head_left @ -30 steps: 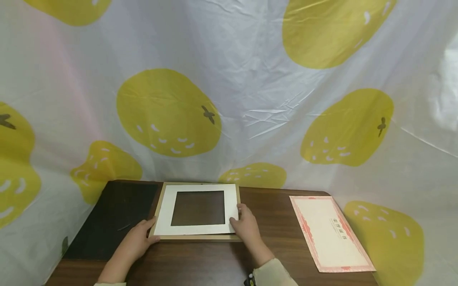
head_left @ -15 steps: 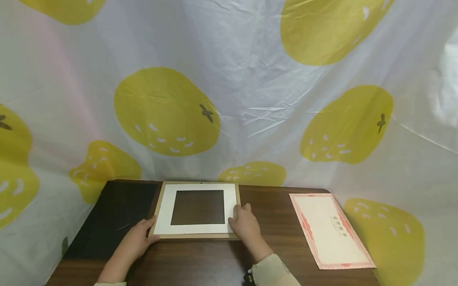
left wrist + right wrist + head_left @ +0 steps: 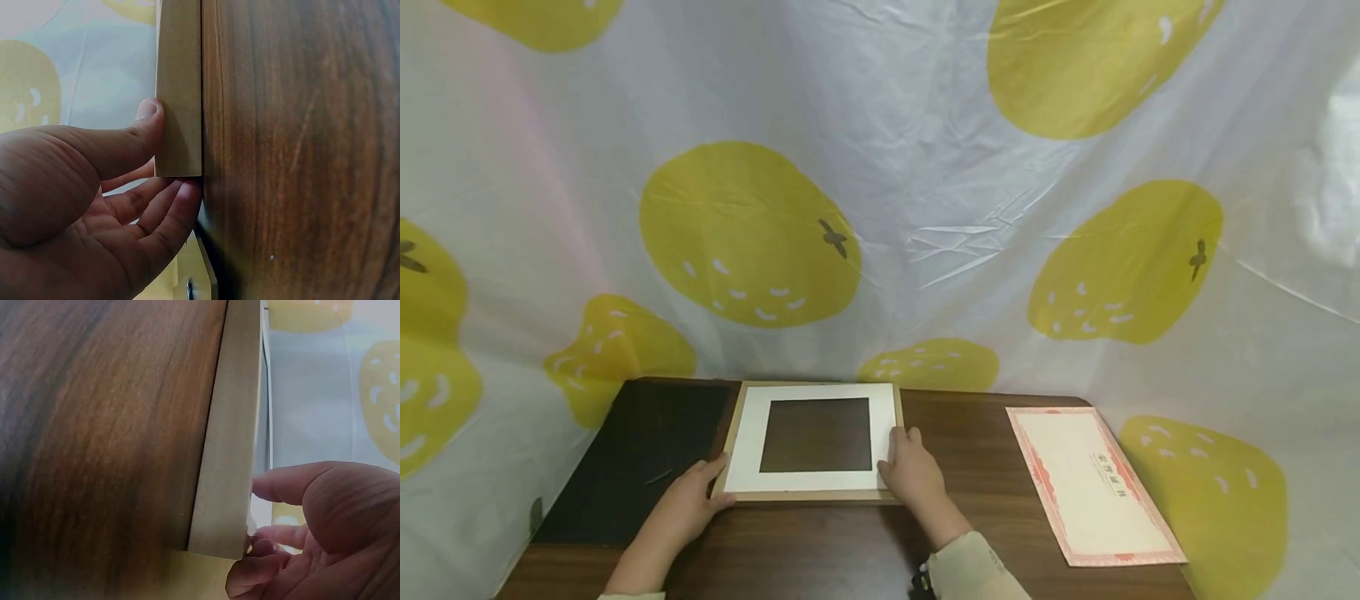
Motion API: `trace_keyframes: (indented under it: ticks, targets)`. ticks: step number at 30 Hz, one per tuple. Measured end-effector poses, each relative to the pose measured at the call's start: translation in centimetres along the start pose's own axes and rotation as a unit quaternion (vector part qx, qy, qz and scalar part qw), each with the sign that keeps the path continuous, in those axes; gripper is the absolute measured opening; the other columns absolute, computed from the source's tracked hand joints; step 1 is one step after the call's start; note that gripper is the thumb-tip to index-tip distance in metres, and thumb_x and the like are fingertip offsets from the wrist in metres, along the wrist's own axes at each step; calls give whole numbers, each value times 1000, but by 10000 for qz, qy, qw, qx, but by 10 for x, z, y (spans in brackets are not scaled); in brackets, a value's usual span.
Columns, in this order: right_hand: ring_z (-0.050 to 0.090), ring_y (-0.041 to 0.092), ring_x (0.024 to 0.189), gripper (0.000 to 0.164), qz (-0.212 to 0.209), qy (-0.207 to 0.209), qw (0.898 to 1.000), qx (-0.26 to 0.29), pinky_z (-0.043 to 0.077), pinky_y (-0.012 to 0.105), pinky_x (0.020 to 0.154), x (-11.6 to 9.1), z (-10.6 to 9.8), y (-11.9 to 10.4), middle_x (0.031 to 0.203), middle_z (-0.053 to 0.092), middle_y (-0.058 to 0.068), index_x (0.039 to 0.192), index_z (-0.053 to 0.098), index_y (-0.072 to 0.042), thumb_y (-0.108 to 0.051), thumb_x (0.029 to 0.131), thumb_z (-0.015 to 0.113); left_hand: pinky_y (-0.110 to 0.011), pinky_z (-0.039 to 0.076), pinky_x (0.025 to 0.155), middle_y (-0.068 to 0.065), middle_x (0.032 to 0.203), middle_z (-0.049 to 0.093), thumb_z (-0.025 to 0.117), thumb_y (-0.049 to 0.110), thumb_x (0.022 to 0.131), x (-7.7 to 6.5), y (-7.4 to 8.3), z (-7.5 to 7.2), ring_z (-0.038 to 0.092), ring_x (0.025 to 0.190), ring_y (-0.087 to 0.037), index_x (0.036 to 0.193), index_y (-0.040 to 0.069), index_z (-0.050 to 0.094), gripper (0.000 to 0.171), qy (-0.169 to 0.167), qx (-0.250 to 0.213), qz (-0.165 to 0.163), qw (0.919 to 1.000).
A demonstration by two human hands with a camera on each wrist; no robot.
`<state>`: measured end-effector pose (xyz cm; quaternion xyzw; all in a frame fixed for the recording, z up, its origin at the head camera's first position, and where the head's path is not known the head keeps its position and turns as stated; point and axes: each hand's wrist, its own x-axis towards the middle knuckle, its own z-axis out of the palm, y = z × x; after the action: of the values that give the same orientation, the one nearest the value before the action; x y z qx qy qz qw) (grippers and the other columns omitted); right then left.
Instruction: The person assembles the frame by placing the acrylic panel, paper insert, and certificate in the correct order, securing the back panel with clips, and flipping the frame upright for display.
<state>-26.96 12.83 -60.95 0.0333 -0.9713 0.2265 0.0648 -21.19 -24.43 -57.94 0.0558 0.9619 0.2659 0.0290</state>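
A light wooden picture frame (image 3: 820,497) lies on the table, with a white mat board (image 3: 745,450) set within it. Dark brown shows through the mat's rectangular window. My left hand (image 3: 688,497) holds the frame's near left corner, thumb (image 3: 147,119) on the near side and fingers round the left end. At the right side, my right hand (image 3: 916,475) pinches the mat's edge near the corner, its fingers partly hidden behind the frame. In the right wrist view, a white strip of the mat (image 3: 269,394) stands slightly above the frame's edge.
A black panel (image 3: 647,450) with a small stand strip lies at the left of the brown wooden table (image 3: 797,550). On the right is a certificate sheet (image 3: 1093,492) with a red border. A lemon-patterned curtain (image 3: 940,292) hangs behind the table.
The mat's near right corner has settled closer into the frame, and the gap along its near edge has narrowed. My right fingers shifted slightly onto the mat; my left hand stayed put.
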Motion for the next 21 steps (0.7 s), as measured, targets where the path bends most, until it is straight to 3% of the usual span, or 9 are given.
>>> trace_keyframes:
  ticks: [3,5,7,10,11,16,19,21]
  targets:
    - [73,40,86,75,-74,131,9994,300,62,56,75,13,22,22,125,63,23,149,55,2,-31,88,86,-67,52,107,-35,139,64,85,24,95,0,-1,1,62,131,-55,156,-9,51,77,-3,-6,-16,10000]
    - [74,39,94,76,-106,305,9980,535,62,56,81,20,34,35,124,68,21,151,56,1,-33,89,85,-67,51,108,-35,141,63,84,23,96,-1,0,1,61,133,-56,157,-8,50,76,-13,-44,-39,10000]
    - [71,36,93,64,-119,426,9932,1072,59,53,80,17,20,28,110,70,20,142,63,5,-27,91,83,-68,51,109,-36,143,62,84,23,96,0,0,1,60,134,-56,157,-8,50,77,-28,-55,-53,10000]
    - [60,25,82,41,183,591,9779,1995,51,41,72,13,1,15,91,65,13,129,72,5,-16,94,77,-67,51,110,-36,144,61,84,24,96,-1,0,1,60,135,-56,158,-8,49,77,-36,-68,-61,10000]
    - [55,23,80,35,374,628,9686,2376,48,37,71,11,-5,10,89,62,12,126,73,6,-11,94,75,-67,51,110,-36,144,62,84,24,96,-1,0,1,60,135,-56,158,-8,49,78,-31,-63,-53,10000]
    - [57,20,90,22,1106,697,9262,3536,47,28,73,24,-7,10,104,68,16,114,78,3,1,99,63,-67,51,108,-34,141,64,85,24,95,0,-1,-1,62,132,-54,157,-8,50,77,21,-69,-57,10000]
    - [61,21,95,17,1079,597,9174,3785,50,27,76,36,-4,21,107,72,17,109,79,2,0,98,67,-67,51,109,-34,142,64,85,24,95,1,-1,0,62,134,-54,157,-7,50,78,-19,-124,-106,9999]
    - [61,19,99,13,953,476,9194,3787,50,27,79,42,-2,29,106,72,14,107,79,1,-3,96,73,-68,50,111,-36,146,61,85,25,96,1,-1,1,59,137,-55,158,-6,50,78,-75,-174,-179,9997]
